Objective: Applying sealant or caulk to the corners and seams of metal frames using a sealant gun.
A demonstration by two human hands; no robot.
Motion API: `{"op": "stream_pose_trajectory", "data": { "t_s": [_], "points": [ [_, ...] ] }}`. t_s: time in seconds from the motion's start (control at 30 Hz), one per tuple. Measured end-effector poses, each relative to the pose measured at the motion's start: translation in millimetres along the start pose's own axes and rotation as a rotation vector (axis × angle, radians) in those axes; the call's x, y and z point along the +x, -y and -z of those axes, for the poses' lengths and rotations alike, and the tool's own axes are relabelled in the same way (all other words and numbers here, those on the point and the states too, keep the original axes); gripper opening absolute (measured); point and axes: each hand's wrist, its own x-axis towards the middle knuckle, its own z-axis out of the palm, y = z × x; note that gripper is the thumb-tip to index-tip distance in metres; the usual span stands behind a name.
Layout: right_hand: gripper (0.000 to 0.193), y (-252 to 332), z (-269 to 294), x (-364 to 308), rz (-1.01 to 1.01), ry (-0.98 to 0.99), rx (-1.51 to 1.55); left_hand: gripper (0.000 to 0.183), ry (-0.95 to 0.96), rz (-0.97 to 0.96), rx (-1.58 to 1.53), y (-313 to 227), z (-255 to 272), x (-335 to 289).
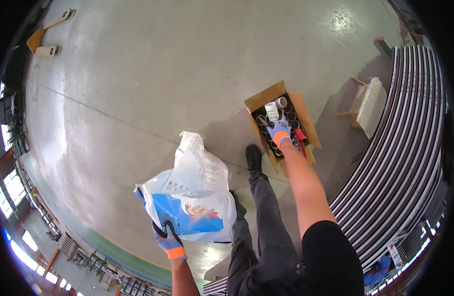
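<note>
over an open corrugated cardboard carton, the gloved right hand reaches among smooth round cylinders, fingers half curled by a ribbed white cylinder; whether they grip it i cannot tell. the gloved left hand pinches the crinkled, glossy white-and-blue plastic sack, left of the carton. this looks like picking; next probably calls for a secure grasp.

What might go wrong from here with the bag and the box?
The left hand is at one edge of the bulky plastic bag, so the bag might slump. The right hand reaches among closely packed containers in the cardboard box and could knock one. The bag partly hides the left shoe; a step might snag it.
</note>
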Motion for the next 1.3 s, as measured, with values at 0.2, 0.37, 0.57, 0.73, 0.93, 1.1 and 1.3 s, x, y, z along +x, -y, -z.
{"op": "stream_pose_trajectory", "data": {
  "t_s": [0.2, 0.37, 0.57, 0.73, 0.93, 1.1, 1.3],
  "points": [
    [0.035, 33.8, 98.9, -109.2, 0.201, -0.313, 0.719, 0.053, 0.023, -0.011, 0.234, -6.0, 6.3, -6.1],
    [0.023, 114.5, 179.4, -269.3, 0.143, -0.022, 1.356, 0.053, 0.192, -0.114, 0.177, -34.5, -18.5, -2.8],
    [0.034, 169.1, 167.8, -316.1, 0.715, 0.211, 0.747, 0.056, 0.178, -0.114, 0.188, -41.0, -19.3, 5.0],
    [0.041, 90.3, 135.4, -265.5, 0.424, -0.107, 0.9, 0.052, 0.057, -0.005, -0.042, -4.4, -2.5, 19.4],
    [0.045, 24.9, 77.5, -95.4, 0.056, -0.272, 0.231, 0.048, -0.045, 0.021, -0.07, 19.6, 13.5, 19.8],
    [0.043, 5.1, 54.6, 2.3, 0.002, -0.119, -0.076, 0.046, 0.009, -0.089, -0.063, 21.7, 16.0, 21.7],
    [0.043, 11.3, 45.2, 24.1, 0.042, -0.041, -0.023, 0.048, 0.01, -0.066, -0.06, 15.3, 9.1, 21.4]
  ]
}}
